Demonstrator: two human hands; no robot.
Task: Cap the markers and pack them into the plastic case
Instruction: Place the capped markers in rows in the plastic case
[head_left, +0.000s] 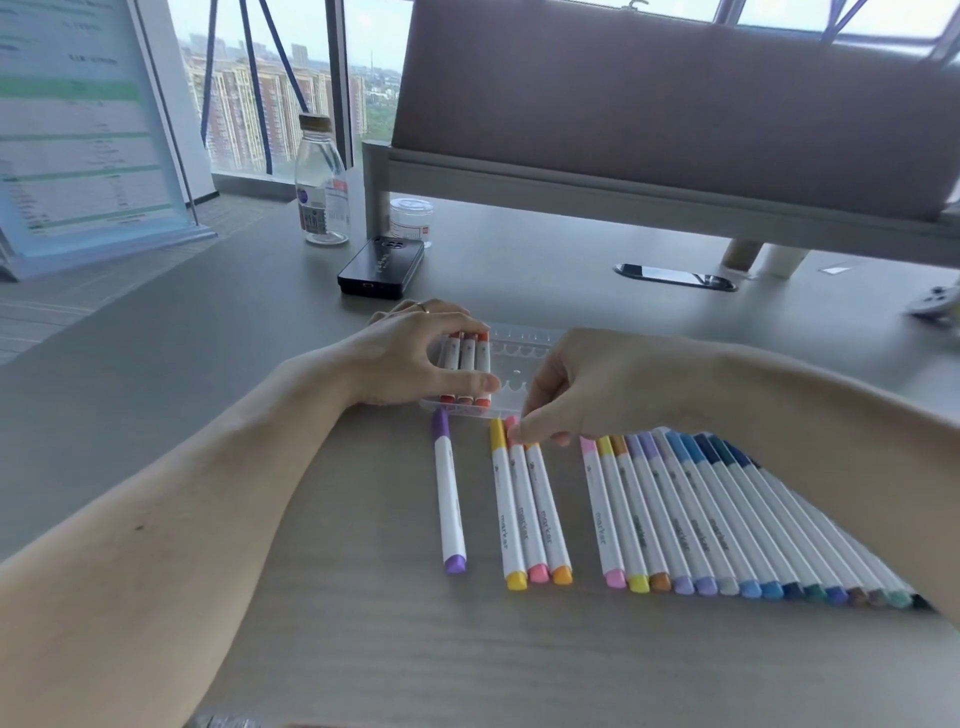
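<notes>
A clear plastic case (524, 353) lies on the grey table with three red and orange markers (467, 358) in its left slots. My left hand (415, 353) grips the case's left end, fingers over the far edge and thumb at the near edge. My right hand (582, 389) reaches down to a group of three markers, yellow (506, 514), pink (525, 512) and orange (548, 512), and pinches the pink one's top cap. A purple marker (450, 499) lies alone to their left. A long row of several capped markers (727, 519) fans out to the right.
A black device (382, 266) lies behind the case, with a clear bottle (322, 182) and a small white jar (411, 215) further back. A standing sign (88, 130) is at far left. A grey partition (675, 130) spans the back.
</notes>
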